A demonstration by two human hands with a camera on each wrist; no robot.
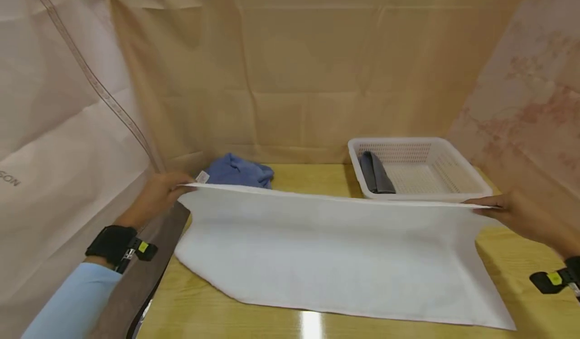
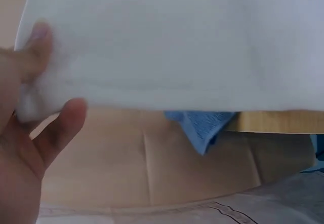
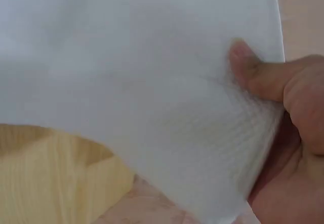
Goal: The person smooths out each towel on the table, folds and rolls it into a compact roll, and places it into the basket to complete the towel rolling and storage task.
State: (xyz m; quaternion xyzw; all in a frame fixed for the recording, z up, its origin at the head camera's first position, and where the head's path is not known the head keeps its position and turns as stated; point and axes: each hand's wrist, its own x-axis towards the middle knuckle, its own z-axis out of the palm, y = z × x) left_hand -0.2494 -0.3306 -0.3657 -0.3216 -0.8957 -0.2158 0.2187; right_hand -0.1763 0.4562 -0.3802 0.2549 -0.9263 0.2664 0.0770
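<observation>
A wide white towel (image 1: 335, 248) is stretched between both hands, its upper edge raised and its lower part on the wooden table. My left hand (image 1: 165, 190) pinches the upper left corner; in the left wrist view the thumb (image 2: 40, 49) lies on the near face of the towel (image 2: 162, 46). At the upper right corner, my right hand (image 1: 512, 210) pinches the edge. The right wrist view has that thumb (image 3: 253, 72) pressed on the towel (image 3: 142, 82), which shows a faint woven texture near the grip. The other right fingers are partly hidden behind it.
Behind the towel, a crumpled blue towel (image 1: 240, 172) with a white tag lies at the back left. A white plastic basket (image 1: 453, 196) stands at the back right, holding a folded dark grey cloth (image 1: 377, 175). Fabric sheets (image 1: 308, 77) hang around the wooden table (image 1: 199, 303).
</observation>
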